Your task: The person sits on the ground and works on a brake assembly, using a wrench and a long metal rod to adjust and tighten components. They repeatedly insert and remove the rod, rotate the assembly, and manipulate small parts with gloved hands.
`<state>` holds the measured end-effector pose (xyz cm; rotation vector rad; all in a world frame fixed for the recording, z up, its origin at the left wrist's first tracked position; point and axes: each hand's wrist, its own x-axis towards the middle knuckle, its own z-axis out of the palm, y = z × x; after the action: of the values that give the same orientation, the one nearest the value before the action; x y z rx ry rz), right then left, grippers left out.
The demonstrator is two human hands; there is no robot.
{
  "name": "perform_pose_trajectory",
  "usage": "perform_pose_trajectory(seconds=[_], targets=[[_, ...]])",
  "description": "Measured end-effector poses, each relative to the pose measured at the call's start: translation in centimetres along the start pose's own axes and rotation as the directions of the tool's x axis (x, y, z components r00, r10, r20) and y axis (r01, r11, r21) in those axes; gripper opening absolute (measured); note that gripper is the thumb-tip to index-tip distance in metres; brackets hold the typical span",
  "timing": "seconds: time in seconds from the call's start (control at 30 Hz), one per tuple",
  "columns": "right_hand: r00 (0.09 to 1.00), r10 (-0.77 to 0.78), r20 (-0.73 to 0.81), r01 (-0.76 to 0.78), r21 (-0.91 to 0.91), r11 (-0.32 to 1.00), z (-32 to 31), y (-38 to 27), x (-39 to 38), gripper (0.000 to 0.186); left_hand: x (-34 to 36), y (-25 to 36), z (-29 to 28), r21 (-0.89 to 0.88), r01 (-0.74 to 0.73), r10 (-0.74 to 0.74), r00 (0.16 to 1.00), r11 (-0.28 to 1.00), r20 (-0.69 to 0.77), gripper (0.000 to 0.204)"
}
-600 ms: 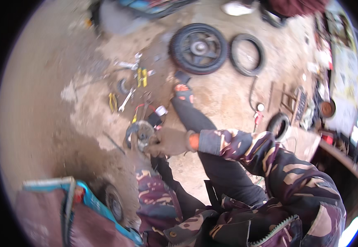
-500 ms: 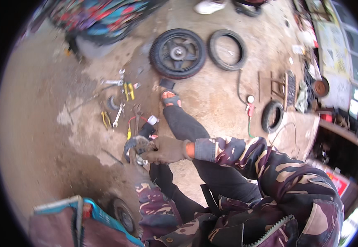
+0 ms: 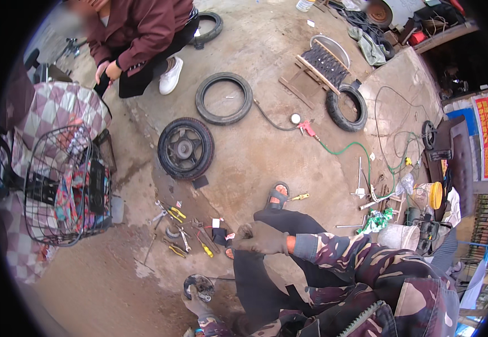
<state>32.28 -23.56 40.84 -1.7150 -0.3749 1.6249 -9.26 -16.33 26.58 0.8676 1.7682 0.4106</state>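
My grey-gloved left hand (image 3: 198,306) grips a dark round metal part (image 3: 201,282) low by the grey-brown concrete floor (image 3: 255,163).

Its fingers close on the part's near rim, beside a small silvery metal piece (image 3: 205,297); I cannot tell whether the part touches the floor; my brown-grey-gloved right hand (image 3: 263,238) is curled in front of my dark trousers (image 3: 255,278), and I cannot tell whether it holds anything; beyond my left hand, yellow-handled pliers (image 3: 177,250), a silver open-ended wrench (image 3: 185,240) and a yellow-handled screwdriver (image 3: 206,248) lie together; farther out lie a black spoked wheel (image 3: 185,149) and a bare black tyre (image 3: 199,100); a white plastic bucket (image 3: 398,236) stands toward the floor's right edge.
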Motion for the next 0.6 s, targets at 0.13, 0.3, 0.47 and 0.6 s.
perform_pose_trajectory(seconds=[0.13,0.3,0.47,0.6], targets=[[0.996,0.049,-0.08,-0.045,0.054,0.998,-5.1,0.8,-3.4,0.05,-1.6,1.3,4.0,0.043,-0.062,0.057,0.991,0.997,0.119,0.059],[0.992,0.093,-0.081,-0.076,0.19,0.979,-14.1,3.4,-6.9,0.054,-8.3,6.2,14.8,0.065,-0.007,-0.012,0.959,0.998,0.284,0.05],[0.958,-0.074,-0.277,0.174,0.356,0.918,-23.6,5.0,-9.3,0.049,-15.9,14.8,27.8,0.239,-0.188,0.026,0.833,0.953,0.553,0.048],[0.891,-0.057,-0.45,0.279,0.446,0.85,-30.5,7.3,-12.3,0.035,-21.0,19.4,36.7,0.298,-0.404,0.063,0.677,0.865,0.734,0.048]])
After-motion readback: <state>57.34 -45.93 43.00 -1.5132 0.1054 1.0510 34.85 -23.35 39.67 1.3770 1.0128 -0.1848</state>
